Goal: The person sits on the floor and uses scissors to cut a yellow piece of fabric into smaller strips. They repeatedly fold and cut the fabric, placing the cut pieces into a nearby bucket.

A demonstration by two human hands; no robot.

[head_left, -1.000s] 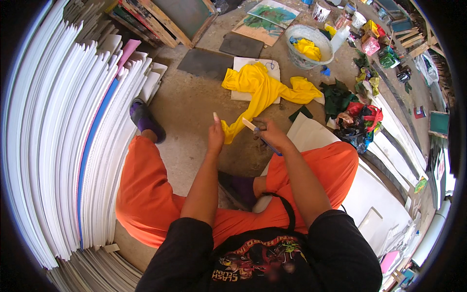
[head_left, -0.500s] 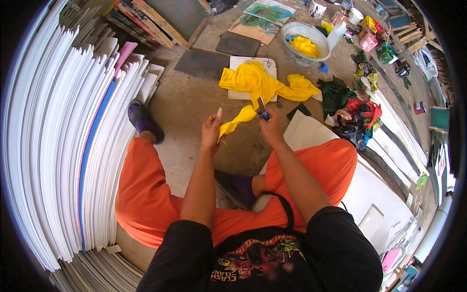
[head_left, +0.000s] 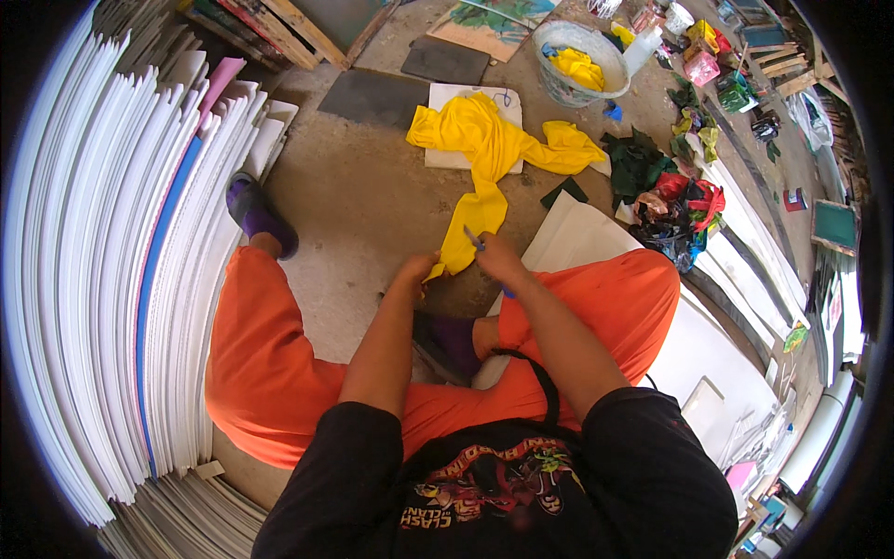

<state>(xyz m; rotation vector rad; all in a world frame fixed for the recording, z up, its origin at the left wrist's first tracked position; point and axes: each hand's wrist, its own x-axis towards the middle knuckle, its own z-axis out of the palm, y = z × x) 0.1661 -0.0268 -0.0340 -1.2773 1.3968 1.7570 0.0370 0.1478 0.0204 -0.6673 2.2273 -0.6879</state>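
Observation:
Yellow cloth lies crumpled over a white board, with one strip stretching down toward me. My left hand is closed on the near end of that strip. My right hand is closed around scissors with blue handles. Their blade points up and lies against the right edge of the strip; whether the blades are apart I cannot tell. Both hands are above the floor between my legs.
White sheets stand stacked at my left. A bucket holding more yellow cloth is at the back. Dark scraps and plastic bags pile up at the right, beside a white panel. A dark slab lies beyond.
Both hands have come lower and nearer to me. The strip, bunched up before, is now spread out and drawn down. The scissors have moved down and left along it.

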